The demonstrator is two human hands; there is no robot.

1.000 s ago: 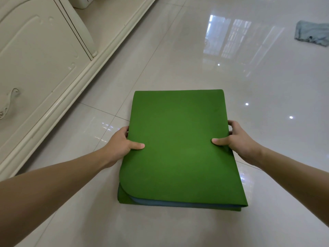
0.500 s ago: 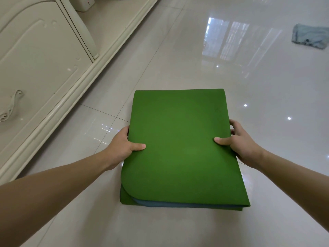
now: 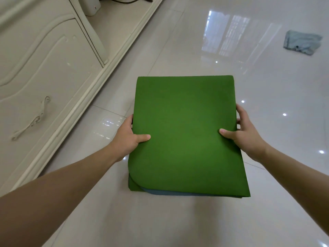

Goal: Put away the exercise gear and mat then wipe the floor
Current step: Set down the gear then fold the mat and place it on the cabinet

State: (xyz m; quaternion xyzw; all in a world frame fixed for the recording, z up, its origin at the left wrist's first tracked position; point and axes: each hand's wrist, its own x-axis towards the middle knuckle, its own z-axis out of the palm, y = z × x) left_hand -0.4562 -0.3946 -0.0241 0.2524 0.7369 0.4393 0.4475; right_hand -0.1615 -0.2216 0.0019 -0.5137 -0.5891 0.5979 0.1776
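The folded green foam mat (image 3: pixel 185 125) has shifted slightly forward over the glossy tiled floor (image 3: pixel 178 221), with the left hand (image 3: pixel 126 139) and right hand (image 3: pixel 248 138) gripping its side edges.

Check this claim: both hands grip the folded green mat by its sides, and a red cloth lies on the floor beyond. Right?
Wrong colour: the head view shows the cloth is pale blue-grey, not red. The rest holds.

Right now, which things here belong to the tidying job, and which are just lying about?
Belong to the job: folded green mat, gripped at its sides by the left hand and right hand; grey cloth on the floor, probably for wiping.
Just lying about: cream cabinet; white device and black cable at the far left.
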